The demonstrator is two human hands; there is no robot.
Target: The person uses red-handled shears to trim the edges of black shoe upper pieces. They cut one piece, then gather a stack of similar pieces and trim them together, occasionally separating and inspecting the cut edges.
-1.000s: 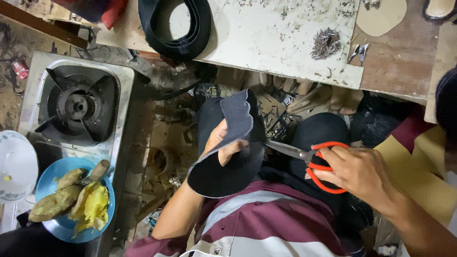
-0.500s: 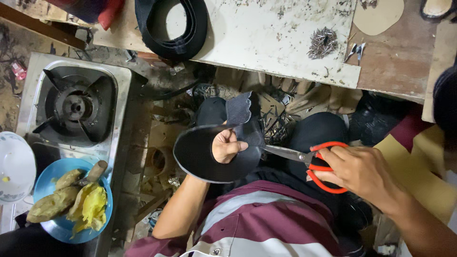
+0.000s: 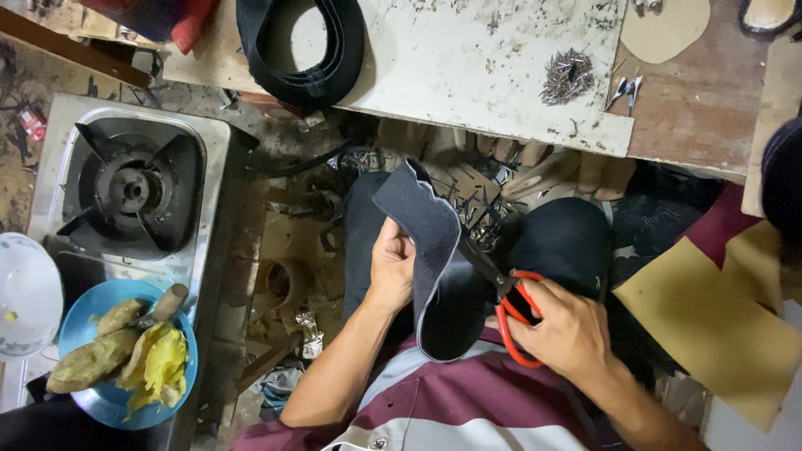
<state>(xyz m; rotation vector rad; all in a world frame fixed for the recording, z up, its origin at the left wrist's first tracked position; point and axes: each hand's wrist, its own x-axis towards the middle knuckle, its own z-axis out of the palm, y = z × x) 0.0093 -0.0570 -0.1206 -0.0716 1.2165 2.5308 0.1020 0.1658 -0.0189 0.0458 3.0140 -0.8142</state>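
Note:
My left hand (image 3: 391,266) grips a dark, curved piece of shoe-upper material (image 3: 434,259), held upright over my lap. My right hand (image 3: 566,327) holds red-handled scissors (image 3: 511,305), fingers through the loops. The blades reach into the right edge of the dark piece. The blade tips are hidden behind the material. My dark trousers and maroon-and-grey shirt fill the space below.
A white worktop (image 3: 468,58) lies ahead with a black strap coil (image 3: 301,50), a pile of nails (image 3: 566,77) and a tan insole (image 3: 664,29). A gas stove (image 3: 134,188), a white lid (image 3: 25,292) and a blue plate of food (image 3: 125,355) sit left. Yellow sheets (image 3: 710,317) lie right.
My left hand turned the dark piece from a wide, flat-facing position to edge-on and upright. The scissors moved in closer against its right edge.

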